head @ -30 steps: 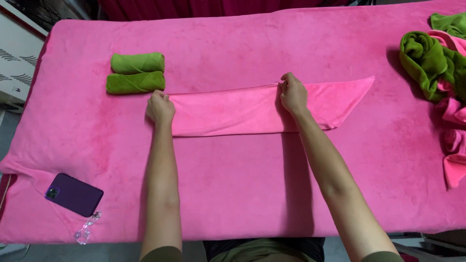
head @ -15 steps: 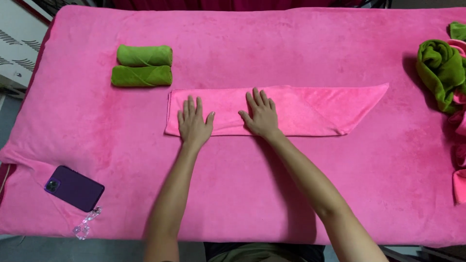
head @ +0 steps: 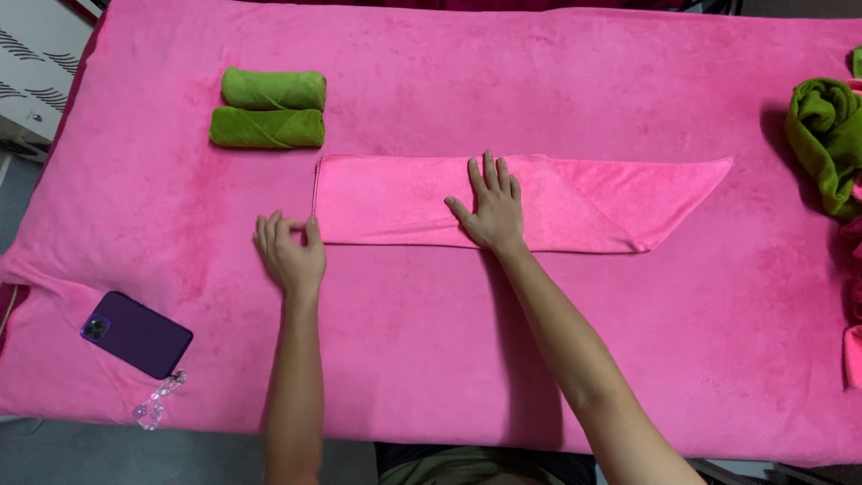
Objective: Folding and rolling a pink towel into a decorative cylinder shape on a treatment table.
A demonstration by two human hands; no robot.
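Note:
A pink towel (head: 584, 202) lies folded into a long flat strip across the middle of the pink-covered table (head: 539, 81), its right end cut at a slant. My right hand (head: 489, 205) rests flat on the strip near its middle, fingers spread. My left hand (head: 289, 251) is at the strip's lower left corner, fingers curled, the thumb and fingertips touching the corner edge. Two rolled green towels (head: 269, 110) lie side by side just beyond the strip's left end.
A purple phone (head: 136, 334) with a clear beaded charm (head: 154, 406) lies near the table's front left edge. A heap of loose green and pink towels (head: 831, 144) sits at the right edge. A white cabinet (head: 31, 72) stands off the left side.
My left hand slid left off the strip to its lower left corner. My right hand stayed flat on the strip near its middle.

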